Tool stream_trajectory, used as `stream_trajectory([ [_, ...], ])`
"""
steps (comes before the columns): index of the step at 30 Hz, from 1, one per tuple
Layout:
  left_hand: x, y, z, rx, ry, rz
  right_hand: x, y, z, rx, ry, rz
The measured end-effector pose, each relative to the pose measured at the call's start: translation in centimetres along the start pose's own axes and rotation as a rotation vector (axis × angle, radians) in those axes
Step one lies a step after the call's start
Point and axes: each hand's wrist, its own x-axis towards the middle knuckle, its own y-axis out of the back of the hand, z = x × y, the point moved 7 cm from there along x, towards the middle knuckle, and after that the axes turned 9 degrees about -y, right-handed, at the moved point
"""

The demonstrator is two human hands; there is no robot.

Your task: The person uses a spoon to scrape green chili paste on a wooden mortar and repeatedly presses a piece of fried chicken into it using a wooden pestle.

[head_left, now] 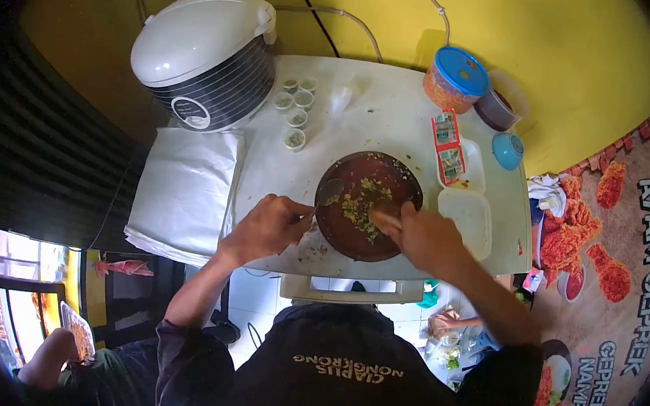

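Note:
A wide, shallow brown mortar [337,239] rests on the white table in front of me. Chopped green and yellowish bits [357,204] lie crushed in its middle, with more scattered around its rim. My left hand [267,225] is closed around the handle of a metal spoon [330,193], whose bowl is over the mortar's left side. From the right, my right hand [424,236] grips a brown pestle [385,217], its head down among the crushed bits. The fingers of both hands partly hide the handles.
A rice cooker [200,45] and white paper sheets [186,183] occupy the left side. Several small cups [294,139] stand behind the mortar. On the right are an open foam box [467,215], red sachets [447,148], a blue-lidded tub [462,72] and a blue bowl [507,151]. Other people sit nearby.

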Motion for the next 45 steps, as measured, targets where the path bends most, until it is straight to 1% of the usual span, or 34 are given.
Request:
stream_trajectory([
  [2, 0.5, 0.1, 0.0, -0.001, -0.02, -0.022, 2.8, 1.1, -1.0, -0.037, 0.115, -0.155],
  [3, 0.7, 0.1, 0.2, 0.002, -0.049, -0.028, 4.2, 0.5, -0.6, -0.093, 0.048, -0.327],
  [4, 0.7, 0.0, 0.2, 0.002, -0.054, -0.033, 3.9, -0.1, -0.3, -0.09, 0.042, -0.326],
  [6, 0.3, 0.1, -0.2, -0.024, 0.002, -0.012, 2.4, -0.9, -0.7, -0.1, 0.1, -0.083],
  [7, 0.4, 0.3, 0.0, -0.014, -0.014, -0.01, 1.4, -1.8, -1.2, -0.151, 0.146, 0.005],
  [8, 0.5, 0.3, -0.1, 0.009, -0.011, -0.005, 2.3, -1.1, -0.5, -0.159, 0.141, 0.028],
  [10, -0.5, -0.5, -0.5, 0.019, 0.029, -0.021, 3.7, -0.7, 0.2, -0.048, 0.029, -0.226],
  [11, -0.3, -0.4, -0.2, 0.013, -0.003, -0.031, 4.8, -0.1, 0.2, -0.019, 0.051, -0.364],
  [12, -0.2, -0.5, 0.1, 0.006, -0.039, -0.037, 3.9, -0.1, 0.0, -0.019, 0.057, -0.365],
  [14, -0.4, -0.2, -0.1, -0.042, -0.02, 0.006, 1.7, 1.3, -1.1, -0.061, 0.131, -0.139],
  [15, -0.8, -0.4, -0.2, -0.047, -0.009, -0.013, 0.0, 1.3, -1.5, -0.124, 0.159, -0.054],
  [16, -1.1, -0.5, -0.3, -0.055, -0.002, -0.028, -1.3, -0.1, -1.6, -0.129, 0.171, -0.063],
  [18, -1.6, -0.9, -1.2, -0.123, -0.005, 0.019, -3.1, -1.8, -1.9, -0.258, 0.243, 0.142],
  [19, -1.5, -1.0, -1.1, -0.125, -0.011, 0.014, -3.5, -2.5, -2.1, -0.275, 0.242, 0.272],
  [20, -1.3, -0.9, -0.9, -0.123, -0.024, 0.008, -2.2, -2.8, -2.2, -0.279, 0.249, 0.276],
  [22, -1.3, -0.9, -0.3, -0.086, 0.015, -0.011, 0.0, -1.7, -2.1, -0.289, 0.14, 0.422],
  [23, -1.2, -0.7, -0.1, -0.045, 0.039, -0.008, 0.7, -0.5, -2.0, -0.263, 0.201, 0.386],
  [24, -1.2, -0.8, 0.0, -0.041, 0.038, -0.005, 0.6, 0.7, -2.6, -0.263, 0.202, 0.391],
  [25, -1.4, -0.8, -0.1, -0.064, 0.044, 0.014, 0.6, 1.3, -3.1, -0.183, 0.152, 0.278],
  [26, -1.4, -0.9, -0.1, -0.089, 0.049, 0.033, 0.8, 1.1, -3.4, -0.105, 0.1, 0.164],
  [27, -1.3, -1.0, -0.2, -0.09, 0.05, 0.029, 0.6, 0.7, -4.1, -0.103, 0.098, 0.161],
  [29, -1.0, -1.1, 0.2, -0.001, -0.033, 0.03, 0.0, -0.9, -5.2, -0.14, 0.098, 0.069],
  [30, -0.8, -1.3, 0.3, 0.0, -0.032, 0.027, 0.6, -1.3, -5.1, -0.137, 0.098, 0.067],
  [32, -0.4, -1.2, 0.7, 0.074, -0.071, 0.055, 3.2, -0.7, -4.1, -0.015, 0.083, 0.148],
  [33, -0.2, -1.7, -0.1, 0.069, -0.073, 0.051, 4.1, 0.3, -3.5, -0.017, 0.088, -0.025],
  [34, -0.1, -1.8, -0.7, 0.171, -0.17, 0.108, 4.9, 0.8, -3.4, -0.047, 0.098, -0.234],
  [35, -0.1, -1.5, -0.7, 0.279, -0.27, 0.17, 4.2, 1.3, -3.3, -0.091, 0.113, -0.25],
  [36, -0.4, -1.3, -0.6, 0.282, -0.273, 0.171, 3.6, 1.5, -3.1, -0.134, 0.13, -0.264],
  [38, -0.6, -0.6, -1.5, 0.316, -0.134, 0.172, 1.9, 0.8, -2.9, -0.142, 0.189, 0.03],
  [40, -0.6, -1.3, -2.4, 0.333, -0.151, 0.114, 3.5, 0.2, -1.9, -0.168, 0.153, 0.032],
  [42, 0.4, -1.2, -2.1, 0.271, -0.22, 0.094, 5.9, 0.1, -0.9, -0.062, 0.073, -0.413],
  [43, 0.8, -1.4, -2.8, 0.284, -0.246, 0.1, 7.5, -1.0, 1.6, 0.111, -0.051, -0.56],
  [44, 0.5, -1.7, -2.8, 0.283, -0.25, 0.089, 6.5, -0.3, 2.2, 0.239, -0.092, -0.616],
  [45, 0.4, -1.3, -2.5, 0.276, -0.282, 0.131, 5.6, 0.1, 3.1, 0.334, -0.133, -0.576],
])
